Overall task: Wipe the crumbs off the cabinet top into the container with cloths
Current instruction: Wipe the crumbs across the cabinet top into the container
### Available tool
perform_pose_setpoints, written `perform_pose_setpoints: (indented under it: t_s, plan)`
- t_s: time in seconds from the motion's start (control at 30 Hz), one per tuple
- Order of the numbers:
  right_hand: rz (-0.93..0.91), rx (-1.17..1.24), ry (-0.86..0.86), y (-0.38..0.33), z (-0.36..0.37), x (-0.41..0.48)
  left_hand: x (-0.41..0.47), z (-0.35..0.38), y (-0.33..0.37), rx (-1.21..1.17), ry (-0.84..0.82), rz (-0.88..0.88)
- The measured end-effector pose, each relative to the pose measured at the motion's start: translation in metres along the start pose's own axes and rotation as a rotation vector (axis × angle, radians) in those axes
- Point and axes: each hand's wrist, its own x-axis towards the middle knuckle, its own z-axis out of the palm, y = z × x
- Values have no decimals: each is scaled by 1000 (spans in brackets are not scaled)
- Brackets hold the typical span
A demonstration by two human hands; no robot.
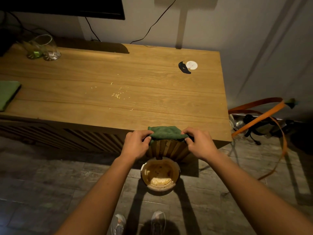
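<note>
A folded green cloth [166, 132] lies over the front edge of the wooden cabinet top [152, 78]. My left hand [138, 145] pinches its left end and my right hand [200, 144] pinches its right end. Directly below, on the floor, stands a round container [160, 175] with pale crumbs and brown residue inside. Several pale crumbs [117, 95] lie scattered on the middle of the cabinet top, away from the cloth.
A second green cloth [7, 94] lies at the cabinet's left edge. Two glasses [44, 48] stand at the back left. A white disc with a black item [188, 67] sits at the back right. Orange straps and gear [259, 119] lie on the floor right.
</note>
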Motion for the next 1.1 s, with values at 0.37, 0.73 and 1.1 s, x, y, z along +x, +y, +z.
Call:
perform_pose_setpoints:
  t_s: [0.37,0.73,1.1]
  plan:
    - [-86,-43,150,20,54,-40,-30,48,-34,106,-158,-71]
    - [60,-117,-66,41,78,-29,-19,54,-42,205,-160,-126]
    - [26,-232,-378,40,29,-8,0,30,-29,265,-386,-34]
